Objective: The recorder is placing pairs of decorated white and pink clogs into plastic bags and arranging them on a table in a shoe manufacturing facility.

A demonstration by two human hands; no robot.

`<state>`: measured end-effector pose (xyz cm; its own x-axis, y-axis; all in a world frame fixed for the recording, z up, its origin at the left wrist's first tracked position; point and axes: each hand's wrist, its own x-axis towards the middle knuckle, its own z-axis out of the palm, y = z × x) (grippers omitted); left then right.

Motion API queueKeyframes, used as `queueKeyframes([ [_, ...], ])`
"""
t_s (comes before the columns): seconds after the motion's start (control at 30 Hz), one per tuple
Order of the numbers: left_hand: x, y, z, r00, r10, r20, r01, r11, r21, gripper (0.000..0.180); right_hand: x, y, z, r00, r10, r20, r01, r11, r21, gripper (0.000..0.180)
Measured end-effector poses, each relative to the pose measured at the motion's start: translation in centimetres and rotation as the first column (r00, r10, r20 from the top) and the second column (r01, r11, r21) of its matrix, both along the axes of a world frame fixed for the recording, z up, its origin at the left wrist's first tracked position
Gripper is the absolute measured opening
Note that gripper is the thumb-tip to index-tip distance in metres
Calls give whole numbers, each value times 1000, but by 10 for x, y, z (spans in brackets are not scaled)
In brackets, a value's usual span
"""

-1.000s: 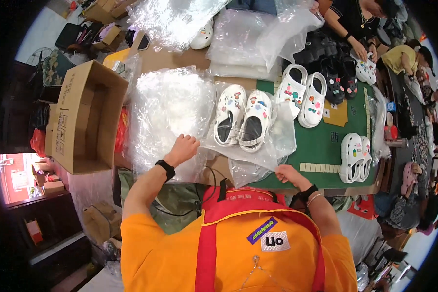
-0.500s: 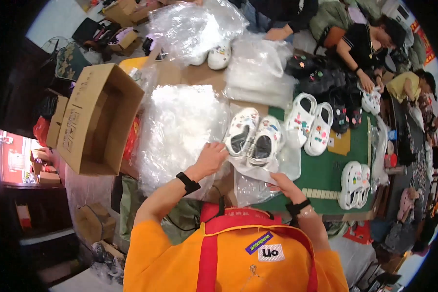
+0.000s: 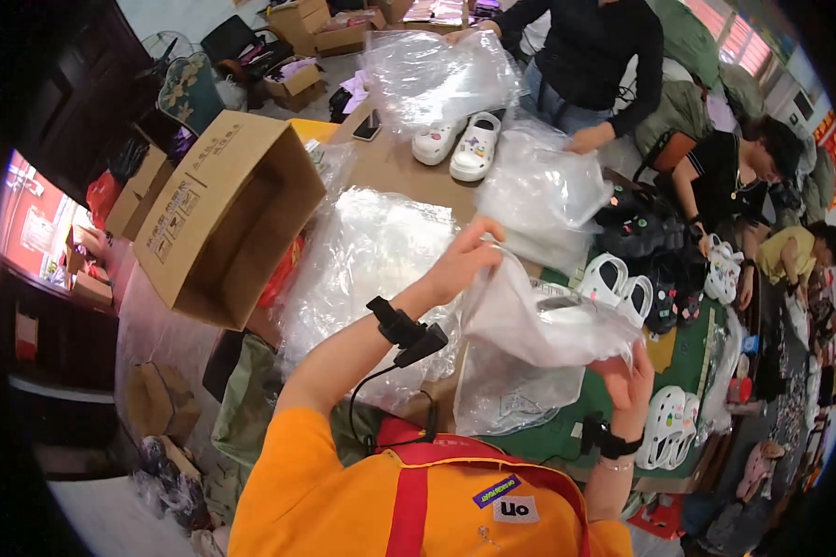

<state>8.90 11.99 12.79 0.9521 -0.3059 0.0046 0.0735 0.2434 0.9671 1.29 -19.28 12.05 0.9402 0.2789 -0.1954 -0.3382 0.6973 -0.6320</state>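
A translucent plastic bag (image 3: 520,320) is stretched between my two hands above the table. My left hand (image 3: 474,252) pinches its upper left edge, fingers closed. Gripping its lower right edge is my right hand (image 3: 626,376), fingers curled round the plastic. A dark and white patch shows past the raised film; the clogs seen there earlier are mostly hidden by it. Just beyond the bag is a pair of white clogs with coloured charms (image 3: 613,286). Another white pair (image 3: 669,427) lies near my right wrist. Under my hands, another clear bag (image 3: 506,395) lies flat.
A stack of clear bags (image 3: 385,241) lies left of my hands. An open cardboard box (image 3: 215,223) stands farther left. Across the table a person in black (image 3: 594,56) handles clear bags beside white clogs (image 3: 475,148). Black clogs (image 3: 646,223) and other people are at right.
Both hands have lifted and spread the bag; my left hand went up and right, my right hand moved right. The film now covers most of the clogs. The view has shifted.
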Motion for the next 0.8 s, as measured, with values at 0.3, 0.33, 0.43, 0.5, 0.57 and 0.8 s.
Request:
queueKeyframes([
  [0.3,-39,-18,34,724,-476,498,-302,431,851,60,-3,28,42,1000,-1,16,2,1000,-20,46],
  [0.33,-34,-15,27,693,-488,531,-312,462,830,59,0,36,51,999,9,47,-7,1000,-30,46],
  [0.43,-14,-6,32,665,-472,579,-286,555,781,41,14,41,62,996,-2,84,6,999,-50,46],
  [0.5,2,-2,31,615,-427,663,-303,648,699,23,27,45,67,997,6,74,-9,999,47,45],
  [0.57,16,-1,37,613,-350,708,-328,702,631,13,38,51,71,998,-54,-19,56,994,95,44],
  [0.8,84,39,77,652,-268,709,-361,713,601,14,60,75,64,999,-36,-2,36,987,155,30],
])
